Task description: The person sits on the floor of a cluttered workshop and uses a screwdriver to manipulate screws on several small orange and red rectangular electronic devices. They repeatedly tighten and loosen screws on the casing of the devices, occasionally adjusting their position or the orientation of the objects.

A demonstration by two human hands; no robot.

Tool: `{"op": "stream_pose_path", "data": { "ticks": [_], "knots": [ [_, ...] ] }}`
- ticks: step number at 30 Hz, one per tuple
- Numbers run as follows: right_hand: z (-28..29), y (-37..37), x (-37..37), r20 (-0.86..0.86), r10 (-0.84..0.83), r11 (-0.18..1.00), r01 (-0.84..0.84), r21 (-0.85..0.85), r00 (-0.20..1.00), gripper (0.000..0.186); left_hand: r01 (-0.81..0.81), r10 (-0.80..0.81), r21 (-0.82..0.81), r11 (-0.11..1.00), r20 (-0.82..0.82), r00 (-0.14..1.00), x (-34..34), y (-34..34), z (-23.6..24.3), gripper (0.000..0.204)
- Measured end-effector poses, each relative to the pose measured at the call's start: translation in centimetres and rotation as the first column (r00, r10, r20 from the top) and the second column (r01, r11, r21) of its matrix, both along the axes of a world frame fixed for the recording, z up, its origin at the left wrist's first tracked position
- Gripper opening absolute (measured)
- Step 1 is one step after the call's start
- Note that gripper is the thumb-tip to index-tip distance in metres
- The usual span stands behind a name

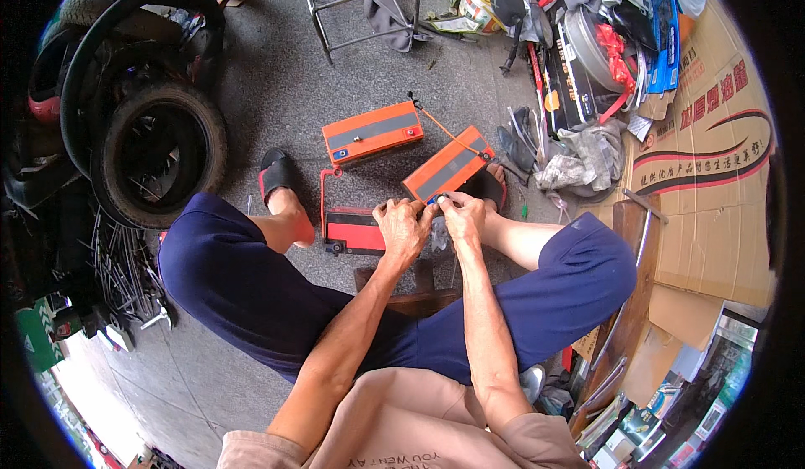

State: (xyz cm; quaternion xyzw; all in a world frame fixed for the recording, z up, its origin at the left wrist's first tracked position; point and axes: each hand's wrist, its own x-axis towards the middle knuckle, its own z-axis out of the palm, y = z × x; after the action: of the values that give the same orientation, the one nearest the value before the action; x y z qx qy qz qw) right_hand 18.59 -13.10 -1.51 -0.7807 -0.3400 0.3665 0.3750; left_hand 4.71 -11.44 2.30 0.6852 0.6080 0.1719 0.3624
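Note:
Three box-shaped batteries lie on the floor between my feet: one orange with a grey stripe (373,139), a second orange one (446,169) set at a slant to its right, and a red one (354,232) nearer me. My left hand (402,227) and my right hand (463,217) meet at the near end of the slanted battery, by its blue-marked terminal. Fingers of both hands are pinched together there; whatever they grip is too small and covered to tell. An orange cable (436,122) links the two orange batteries. A red cable (323,192) joins the left orange one to the red one.
Tyres (159,154) are piled at the left, with metal rods (126,259) below them. A metal frame (369,16) stands ahead. Rags (583,158), bags and a large cardboard box (704,167) crowd the right side. A wooden seat edge (419,303) shows between my legs.

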Motion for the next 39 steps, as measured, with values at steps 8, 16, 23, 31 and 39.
{"op": "stream_pose_path", "data": {
  "ticks": [8, 16, 23, 31, 39],
  "knots": [
    [2.1, 0.6, 0.0, -0.061, -0.003, 0.995, -0.003, -0.100, 0.998, 0.023, 0.027, -0.026, -0.049, 0.998, 0.027, 0.999, -0.2, 0.3, -1.0, 0.037],
    [0.5, 0.1, 0.5, -0.105, -0.025, 0.999, 0.023, -0.026, 0.994, 0.027, 0.206, -0.195, 0.076, 0.976, -0.133, 0.972, -0.4, -1.3, 0.3, 0.045],
    [2.0, 0.0, -0.2, -0.182, -0.047, 0.997, 0.036, -0.064, 0.982, 0.024, 0.388, -0.266, 0.192, 0.901, -0.462, 0.846, -0.5, -3.2, -0.8, 0.062],
    [0.9, -1.0, 0.6, -0.140, -0.020, 0.997, 0.009, -0.075, 0.990, 0.026, 0.417, -0.337, 0.107, 0.903, -0.427, 0.839, -0.2, -3.4, 0.2, 0.045],
    [1.6, -1.7, -1.3, -0.229, -0.081, 0.996, 0.084, 0.004, 0.970, 0.023, 0.339, -0.300, 0.113, 0.934, -0.269, 0.915, -1.3, -3.2, -0.7, 0.029]
  ]
}}
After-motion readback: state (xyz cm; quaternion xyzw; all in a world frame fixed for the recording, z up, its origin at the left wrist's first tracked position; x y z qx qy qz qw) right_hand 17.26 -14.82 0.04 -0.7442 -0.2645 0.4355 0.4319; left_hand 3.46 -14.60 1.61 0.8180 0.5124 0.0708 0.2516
